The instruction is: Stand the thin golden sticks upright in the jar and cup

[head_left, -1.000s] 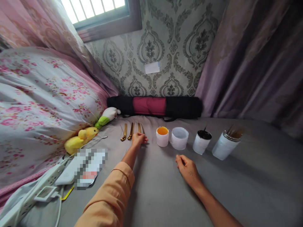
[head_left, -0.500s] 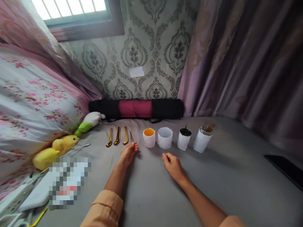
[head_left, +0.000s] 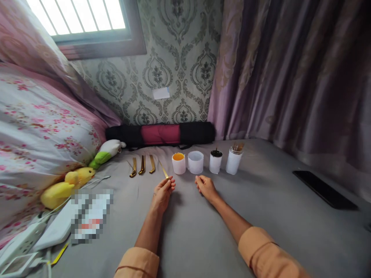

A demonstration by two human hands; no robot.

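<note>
My left hand [head_left: 164, 194] is closed on a slim gold-coloured metal piece [head_left: 164, 170], whose narrow end sticks out forward past the fingertips. My right hand [head_left: 206, 188] rests just in front of the cups, its fingers curled together; anything inside them is hidden. A white cup of orange paint [head_left: 179, 165] stands ahead, between the hands. Beside it are a wider translucent white cup [head_left: 195, 164], a white cup with dark contents [head_left: 215, 164] and a white jar of brushes [head_left: 234, 162]. Bent gold-coloured pieces [head_left: 142, 165] lie in a row to the left.
A black and red roll bag [head_left: 160, 134] lies along the wall. Plush toys [head_left: 62, 189], a power strip [head_left: 26, 241] and a blurred packet [head_left: 92, 220] are on the left. A black phone-like slab [head_left: 324, 189] lies at right on the grey sheet [head_left: 199, 239].
My left hand has moved slightly right, and the gold piece now shows clearly, tilted forward from its fingers. My right hand stays curled near the cups. The view has shifted to the right.
</note>
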